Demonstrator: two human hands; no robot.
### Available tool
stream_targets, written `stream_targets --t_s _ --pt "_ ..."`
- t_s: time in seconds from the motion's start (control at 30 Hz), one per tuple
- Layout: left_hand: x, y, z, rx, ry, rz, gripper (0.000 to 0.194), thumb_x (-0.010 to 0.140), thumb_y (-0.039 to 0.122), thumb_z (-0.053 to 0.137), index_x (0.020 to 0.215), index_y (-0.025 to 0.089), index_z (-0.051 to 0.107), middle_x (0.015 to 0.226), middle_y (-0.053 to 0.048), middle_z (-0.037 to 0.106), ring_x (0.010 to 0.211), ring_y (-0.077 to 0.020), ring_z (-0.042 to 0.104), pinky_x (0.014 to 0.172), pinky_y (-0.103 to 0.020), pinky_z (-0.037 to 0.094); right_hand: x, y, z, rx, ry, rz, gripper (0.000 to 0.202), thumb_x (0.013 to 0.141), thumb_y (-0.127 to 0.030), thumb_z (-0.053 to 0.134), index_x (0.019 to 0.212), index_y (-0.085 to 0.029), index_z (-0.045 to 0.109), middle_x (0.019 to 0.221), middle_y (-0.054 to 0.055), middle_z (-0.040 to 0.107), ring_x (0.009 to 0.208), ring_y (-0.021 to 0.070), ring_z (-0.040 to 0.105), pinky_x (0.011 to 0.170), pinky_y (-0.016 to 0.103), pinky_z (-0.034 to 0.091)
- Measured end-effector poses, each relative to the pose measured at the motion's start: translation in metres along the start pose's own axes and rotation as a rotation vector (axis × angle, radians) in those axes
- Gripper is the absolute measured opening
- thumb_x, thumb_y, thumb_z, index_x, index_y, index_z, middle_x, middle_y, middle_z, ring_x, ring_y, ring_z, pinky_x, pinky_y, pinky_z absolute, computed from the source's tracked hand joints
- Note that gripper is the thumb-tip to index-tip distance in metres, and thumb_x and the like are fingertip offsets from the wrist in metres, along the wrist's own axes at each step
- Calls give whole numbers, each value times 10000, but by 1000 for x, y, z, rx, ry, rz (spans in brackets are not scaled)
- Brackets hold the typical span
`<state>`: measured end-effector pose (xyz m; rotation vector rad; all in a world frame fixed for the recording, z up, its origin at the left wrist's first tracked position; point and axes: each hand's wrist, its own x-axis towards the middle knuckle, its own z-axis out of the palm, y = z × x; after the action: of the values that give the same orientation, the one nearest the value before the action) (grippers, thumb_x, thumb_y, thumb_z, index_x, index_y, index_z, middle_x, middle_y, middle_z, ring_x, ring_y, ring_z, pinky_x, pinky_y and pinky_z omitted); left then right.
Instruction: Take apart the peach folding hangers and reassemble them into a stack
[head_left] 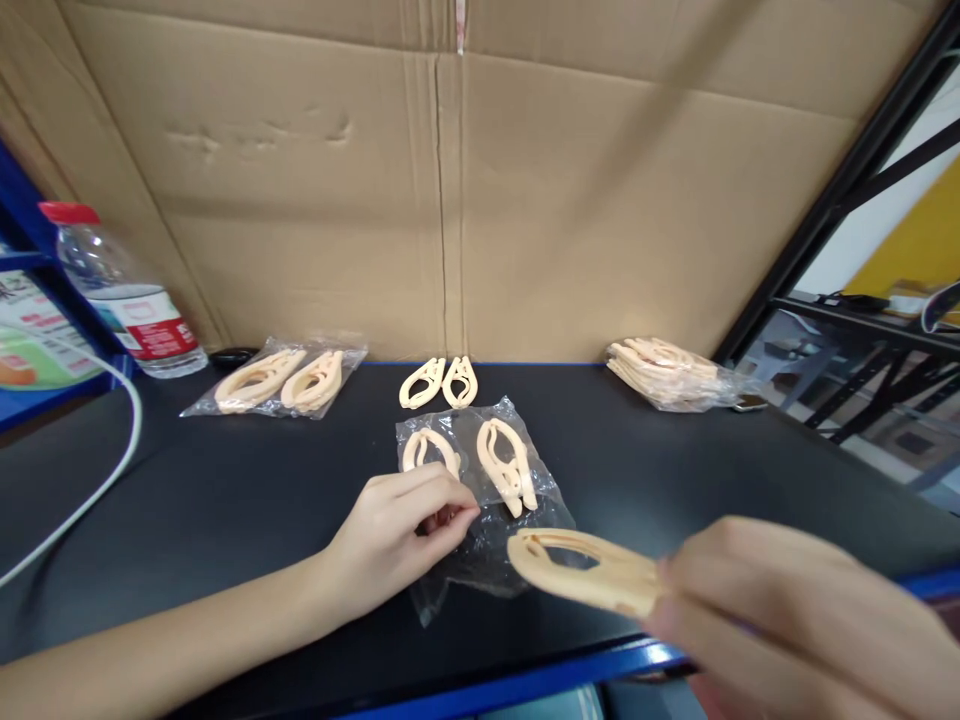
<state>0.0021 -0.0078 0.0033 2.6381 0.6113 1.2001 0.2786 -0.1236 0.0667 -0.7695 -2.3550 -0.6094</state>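
Observation:
My left hand (416, 520) is closed in a pinch at the edge of a clear plastic bag (495, 550) lying on the dark table. Inside the bag are two beige folded hangers: the left one (431, 450) is partly covered by my hand, and the right one (506, 465) shows whole. At the lower right, my right hand (795, 610), blurred, grips one end of another beige folded hanger (585, 570). That hanger is held out over the near part of the table, pointing left toward the bag's open-looking end.
Two loose folded hangers (442, 382) lie behind the bag. A bagged pair (281, 380) sits at the back left beside a red-capped water bottle (142, 300). At the back right is a bagged stack (664, 370). A white cable (124, 450) curves along the left; cardboard (300, 180) stands behind.

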Motion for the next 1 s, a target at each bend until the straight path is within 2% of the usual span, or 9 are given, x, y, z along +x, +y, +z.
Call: stream_targets --t_s 0.1,0.2,0.3,0.4,0.57,0.7,0.9,1.0 --pt "1 1 -2 21 10 -2 86 879 95 598 852 165 639 696 7 607 566 -76 532 523 -171 422 10 -9 18 0 -35 -175 275 954 -100 478 824 -217 690 726 15 665 620 159 585 617 282 510" --pt "3 3 -3 33 26 3 99 882 86 592 853 172 632 704 12 617 581 -77 545 529 -169 427 20 -8 34 -20 -79 -270 327 923 -17 415 856 -165 697 734 14 660 594 146 550 578 286 484" --pt "3 5 -4 43 34 19 94 881 87 599 859 173 631 707 13 617 588 -79 551 534 -172 432 26 -6 46 -44 -104 -377 302 925 -58 413 918 -163 695 818 26 661 599 154 543 538 304 445" --pt "4 5 -6 51 36 37 86 880 88 603 868 169 631 705 11 610 592 -82 555 537 -176 434 29 -6 60 -69 -125 -450 250 921 -131 441 876 -150 686 832 62 638 568 168 518 501 321 386" --pt "4 5 -7 53 28 48 92 883 84 597 862 165 632 697 11 597 585 -83 538 531 -182 426 34 -2 85 -137 -187 -400 187 873 -109 496 793 -96 665 820 125 615 629 199 512 528 334 341" --pt "4 6 -6 57 34 61 96 877 74 600 869 163 635 692 11 591 583 -85 529 534 -188 424 34 3 97 -197 -218 -323 183 860 -83 531 729 -115 653 716 91 547 675 215 467 550 344 290" --pt "2 5 -5 70 21 69 84 880 82 594 860 154 632 689 5 590 584 -87 529 540 -187 420 37 6 96 -168 -160 -253 248 879 -48 499 680 -133 619 711 50 473 688 198 409 579 348 257" --pt "2 4 -4 78 -11 72 87 888 96 580 843 156 624 668 14 570 566 -87 514 538 -186 417 44 11 87 -51 -151 -201 294 927 -127 499 644 -151 577 702 36 464 682 187 395 583 335 266"
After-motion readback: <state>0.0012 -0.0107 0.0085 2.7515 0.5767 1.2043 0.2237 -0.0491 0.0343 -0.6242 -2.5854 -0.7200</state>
